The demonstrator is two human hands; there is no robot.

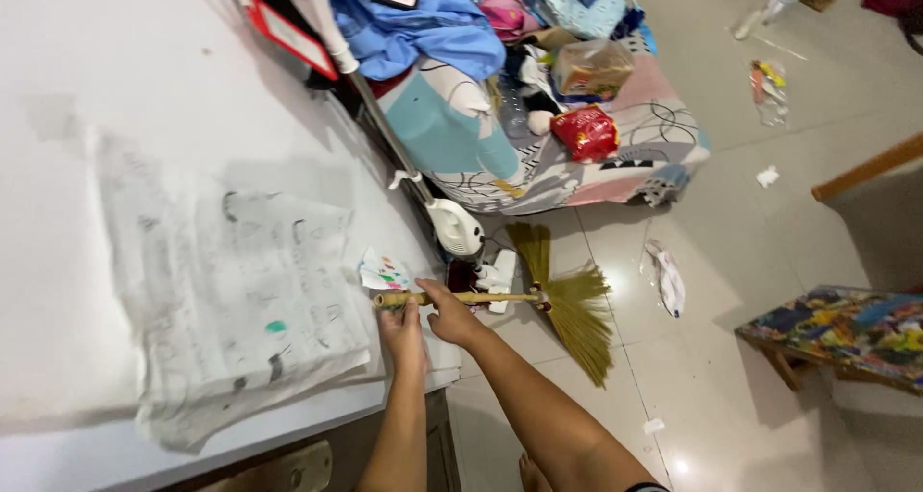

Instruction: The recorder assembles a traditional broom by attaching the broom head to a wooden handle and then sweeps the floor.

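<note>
Both hands are gripping the handle of a grass broom [538,300], and that broom serves as the landmark here. The left hand [402,330] is wrapping shut around the handle near its top end, fingers curled over the pale wood. The right hand [448,311] is closing on the handle just beyond it, toward the bristles, so the two fists are sitting almost touching. The handle is lying nearly level, its top end hanging over the edge of a white table [106,78]. The yellow-green bristles are fanning out on the tiled floor [769,203], on the side away from the hands.

To handle the broom well from here, the two hands would probably do better spread further apart, since a close double grip gives little leverage over a splayed head.

Just above the handle's top end, a small coloured paper scrap [385,271] is lying on the table, and a large crumpled sheet of paper [240,300] is spreading out beyond it. A white appliance [456,227] is standing close behind the broom. Further behind, a patterned mattress [663,136] is piled with clothes. Litter is lying scattered on the floor past the bristles.
</note>
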